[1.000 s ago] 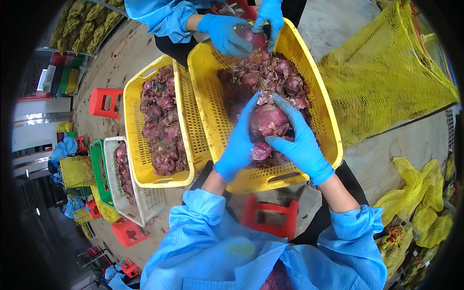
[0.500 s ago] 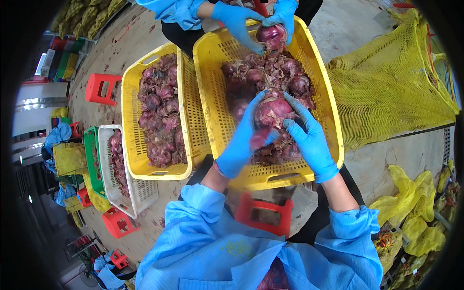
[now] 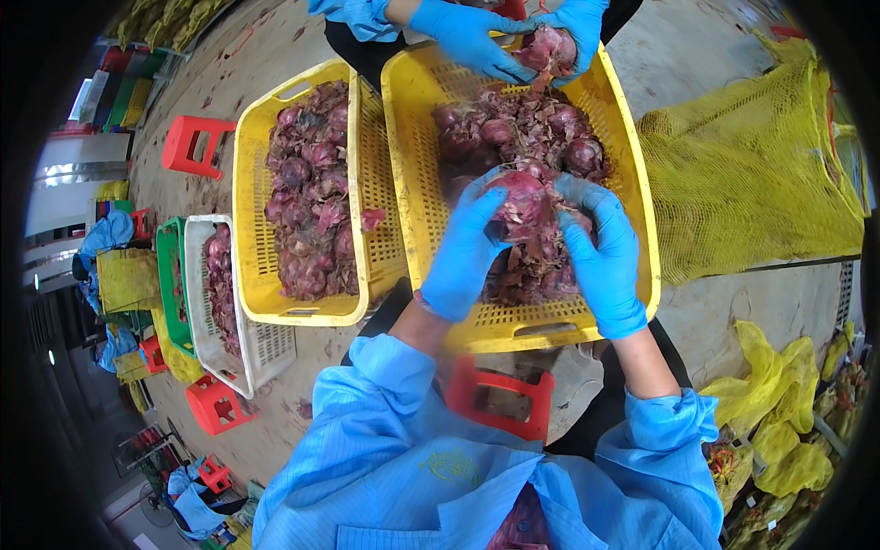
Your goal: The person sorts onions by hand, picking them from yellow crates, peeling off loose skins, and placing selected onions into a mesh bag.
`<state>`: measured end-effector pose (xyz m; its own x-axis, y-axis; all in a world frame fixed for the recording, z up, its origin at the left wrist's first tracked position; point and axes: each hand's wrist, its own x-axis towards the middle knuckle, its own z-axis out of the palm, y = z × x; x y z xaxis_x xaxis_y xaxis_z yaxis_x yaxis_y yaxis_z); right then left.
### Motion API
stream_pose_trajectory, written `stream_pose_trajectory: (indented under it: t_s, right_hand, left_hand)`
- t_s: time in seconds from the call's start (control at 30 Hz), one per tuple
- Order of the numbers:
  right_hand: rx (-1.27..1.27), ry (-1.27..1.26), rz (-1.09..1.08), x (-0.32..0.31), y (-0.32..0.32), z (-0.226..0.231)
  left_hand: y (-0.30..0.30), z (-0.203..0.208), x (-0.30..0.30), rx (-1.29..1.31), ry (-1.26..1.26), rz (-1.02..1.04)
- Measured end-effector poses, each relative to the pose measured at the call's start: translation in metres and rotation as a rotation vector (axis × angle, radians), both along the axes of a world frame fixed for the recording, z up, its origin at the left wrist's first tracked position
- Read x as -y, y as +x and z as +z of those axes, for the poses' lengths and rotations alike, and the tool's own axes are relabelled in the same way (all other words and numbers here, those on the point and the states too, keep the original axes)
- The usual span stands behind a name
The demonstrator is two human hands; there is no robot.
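Observation:
A red onion [image 3: 522,203] with papery skin is held above the middle of a yellow crate [image 3: 400,174]. Around its left side wrap the blue-gloved fingers and thumb of my left hand [image 3: 465,255]. My right hand [image 3: 603,261], also gloved in blue, has its bent fingers and thumb pinched at the onion's right side, where loose skin shows. Below both hands, red onions [image 3: 585,156] and shed skins fill much of the crate. Across it, a co-worker's two blue-gloved hands [image 3: 463,38] hold another red onion [image 3: 548,50].
A second yellow crate [image 3: 247,229] of onions stands to the left, with a white crate [image 3: 197,302] and a green crate [image 3: 174,289] beyond. Red stools [image 3: 194,145] stand about. Yellow mesh [image 3: 742,174] hangs at the right; more mesh [image 3: 779,385] lies below it.
The onion between my hands has shifted slightly and turned, and my right fingers have curled in. A skin flake under my left thumb is gone; one now shows by the left crate's rim.

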<state>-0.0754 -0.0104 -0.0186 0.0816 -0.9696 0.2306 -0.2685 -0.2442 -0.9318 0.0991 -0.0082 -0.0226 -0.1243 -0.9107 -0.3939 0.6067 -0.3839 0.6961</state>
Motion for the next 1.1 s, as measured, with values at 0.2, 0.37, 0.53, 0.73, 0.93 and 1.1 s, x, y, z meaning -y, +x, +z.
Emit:
stream_pose_trajectory:
  t_s: [0.2, 0.37, 0.53, 0.73, 0.93, 1.1]
  right_hand:
    - [-0.402, -0.257, 0.078, 0.003, 0.009, 0.012]
    - [-0.316, -0.244, 0.058, 0.003, 0.008, 0.002]
    - [-0.287, -0.206, 0.028, 0.005, 0.013, 0.012]
    - [-0.507, -0.350, 0.117, 0.007, 0.010, 0.013]
    - [-0.197, -0.176, 0.034, 0.002, 0.011, 0.007]
    - [0.348, 0.288, 0.050, 0.005, 0.006, 0.004]
  left_hand:
    - [-0.001, 0.008, -0.002, 0.318, -0.098, -0.007]
    - [0.001, 0.011, -0.002, 0.179, -0.025, -0.001]
    - [0.002, 0.009, -0.003, 0.269, -0.056, 0.013]
    - [-0.003, 0.013, -0.005, 0.326, 0.038, -0.038]
    - [-0.004, 0.006, -0.005, 0.176, 0.029, 0.002]
    - [0.006, -0.009, -0.002, -0.091, 0.049, 0.045]
